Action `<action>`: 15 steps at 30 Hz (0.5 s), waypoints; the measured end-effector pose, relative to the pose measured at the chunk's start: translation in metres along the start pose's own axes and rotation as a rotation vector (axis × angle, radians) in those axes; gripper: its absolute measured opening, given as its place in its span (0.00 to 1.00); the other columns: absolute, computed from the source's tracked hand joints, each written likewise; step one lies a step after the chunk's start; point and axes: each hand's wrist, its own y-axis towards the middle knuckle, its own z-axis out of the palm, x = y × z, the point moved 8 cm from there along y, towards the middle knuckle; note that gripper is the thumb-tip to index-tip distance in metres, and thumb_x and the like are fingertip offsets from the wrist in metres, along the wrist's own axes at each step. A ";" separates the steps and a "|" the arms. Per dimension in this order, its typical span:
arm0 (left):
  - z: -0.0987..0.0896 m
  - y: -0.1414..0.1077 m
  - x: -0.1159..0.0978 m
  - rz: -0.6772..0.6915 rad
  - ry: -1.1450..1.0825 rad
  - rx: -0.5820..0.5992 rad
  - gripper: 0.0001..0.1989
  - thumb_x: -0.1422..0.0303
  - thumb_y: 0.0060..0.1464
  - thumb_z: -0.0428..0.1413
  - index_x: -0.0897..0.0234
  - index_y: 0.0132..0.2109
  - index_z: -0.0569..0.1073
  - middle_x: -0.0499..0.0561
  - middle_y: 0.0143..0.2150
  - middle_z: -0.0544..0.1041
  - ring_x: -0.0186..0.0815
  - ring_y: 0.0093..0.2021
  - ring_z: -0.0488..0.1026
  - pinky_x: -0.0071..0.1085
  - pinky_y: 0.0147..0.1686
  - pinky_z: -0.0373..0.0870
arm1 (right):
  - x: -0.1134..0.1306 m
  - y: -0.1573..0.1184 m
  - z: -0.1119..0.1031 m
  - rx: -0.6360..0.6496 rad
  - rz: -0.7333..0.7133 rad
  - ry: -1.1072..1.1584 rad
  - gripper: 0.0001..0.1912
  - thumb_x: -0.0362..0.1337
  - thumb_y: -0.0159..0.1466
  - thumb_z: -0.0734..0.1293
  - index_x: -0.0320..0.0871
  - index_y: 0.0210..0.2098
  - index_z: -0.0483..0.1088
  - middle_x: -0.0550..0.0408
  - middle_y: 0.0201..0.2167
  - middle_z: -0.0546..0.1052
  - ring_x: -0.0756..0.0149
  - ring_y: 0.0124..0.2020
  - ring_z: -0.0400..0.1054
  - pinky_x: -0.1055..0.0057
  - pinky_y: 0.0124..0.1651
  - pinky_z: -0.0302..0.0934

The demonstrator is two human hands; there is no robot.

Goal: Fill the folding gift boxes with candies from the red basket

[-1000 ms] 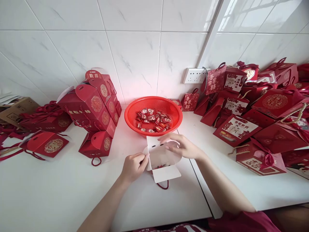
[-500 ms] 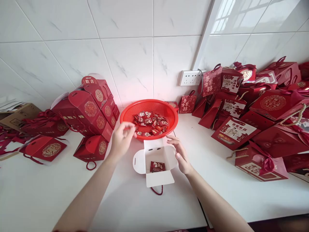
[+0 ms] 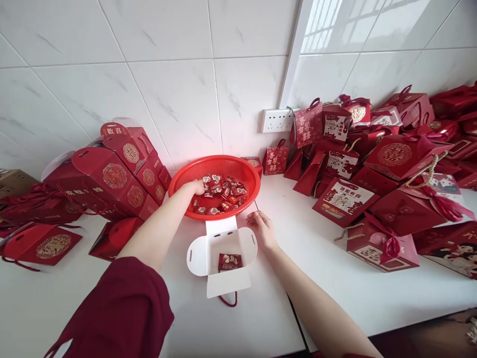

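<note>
My left hand [image 3: 194, 188] reaches into the left side of a red plastic basket [image 3: 178, 208], down among wrapped candies [image 3: 226, 191]. Its fingertips are hidden, so whether it grips a candy cannot be told. Below the basket stands an unfolded gift box [image 3: 228, 286], white inside, flaps spread, a dark red cord loop [image 3: 230, 301] at its near side. Red printed packets [image 3: 230, 261] lie inside it. Beside the box's right flap [image 3: 249, 240], my right hand [image 3: 262, 228] hovers or rests with loosely bent fingers, and nothing shows in it.
Closed red gift boxes are stacked at the left [image 3: 112, 174]. A larger heap of red boxes and bags [image 3: 387, 154] fills the right side. Behind the white table [image 3: 276, 303] rises a tiled wall with a socket strip [image 3: 278, 121].
My left hand has moved forward from above the basket's near rim into the candies. My right hand's fingers have bent more beside the box. The view has shifted to the right.
</note>
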 end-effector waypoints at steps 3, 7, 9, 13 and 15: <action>0.010 0.010 0.008 -0.043 0.086 0.048 0.20 0.63 0.62 0.57 0.66 0.58 0.69 0.58 0.58 0.71 0.44 0.54 0.72 0.47 0.52 0.73 | -0.003 0.000 0.006 0.044 0.023 -0.020 0.25 0.60 0.65 0.60 0.45 0.32 0.69 0.50 0.32 0.75 0.60 0.34 0.70 0.63 0.43 0.68; 0.011 0.009 0.017 -0.107 0.154 0.086 0.17 0.63 0.62 0.58 0.66 0.55 0.71 0.57 0.55 0.73 0.43 0.53 0.73 0.45 0.51 0.73 | 0.000 -0.002 0.011 0.077 0.036 -0.049 0.25 0.61 0.64 0.60 0.45 0.31 0.70 0.50 0.32 0.75 0.59 0.35 0.71 0.61 0.43 0.69; 0.009 0.004 0.020 -0.135 0.156 0.087 0.16 0.63 0.62 0.58 0.67 0.53 0.73 0.56 0.53 0.74 0.42 0.51 0.74 0.44 0.50 0.74 | 0.003 -0.002 0.011 0.083 0.037 -0.063 0.25 0.61 0.64 0.60 0.45 0.31 0.69 0.50 0.32 0.75 0.59 0.35 0.71 0.61 0.43 0.69; 0.004 -0.008 0.017 -0.156 0.068 0.068 0.14 0.62 0.62 0.58 0.68 0.49 0.74 0.55 0.48 0.76 0.40 0.48 0.76 0.40 0.47 0.75 | 0.010 -0.005 0.013 0.095 0.051 -0.093 0.24 0.60 0.63 0.61 0.45 0.30 0.69 0.51 0.31 0.76 0.59 0.35 0.71 0.62 0.43 0.68; -0.001 -0.016 0.012 -0.145 -0.027 0.057 0.13 0.63 0.63 0.58 0.68 0.48 0.74 0.54 0.45 0.77 0.37 0.44 0.77 0.39 0.45 0.76 | 0.013 -0.006 0.015 0.102 0.059 -0.111 0.23 0.59 0.63 0.61 0.45 0.30 0.69 0.51 0.32 0.76 0.59 0.35 0.72 0.63 0.42 0.68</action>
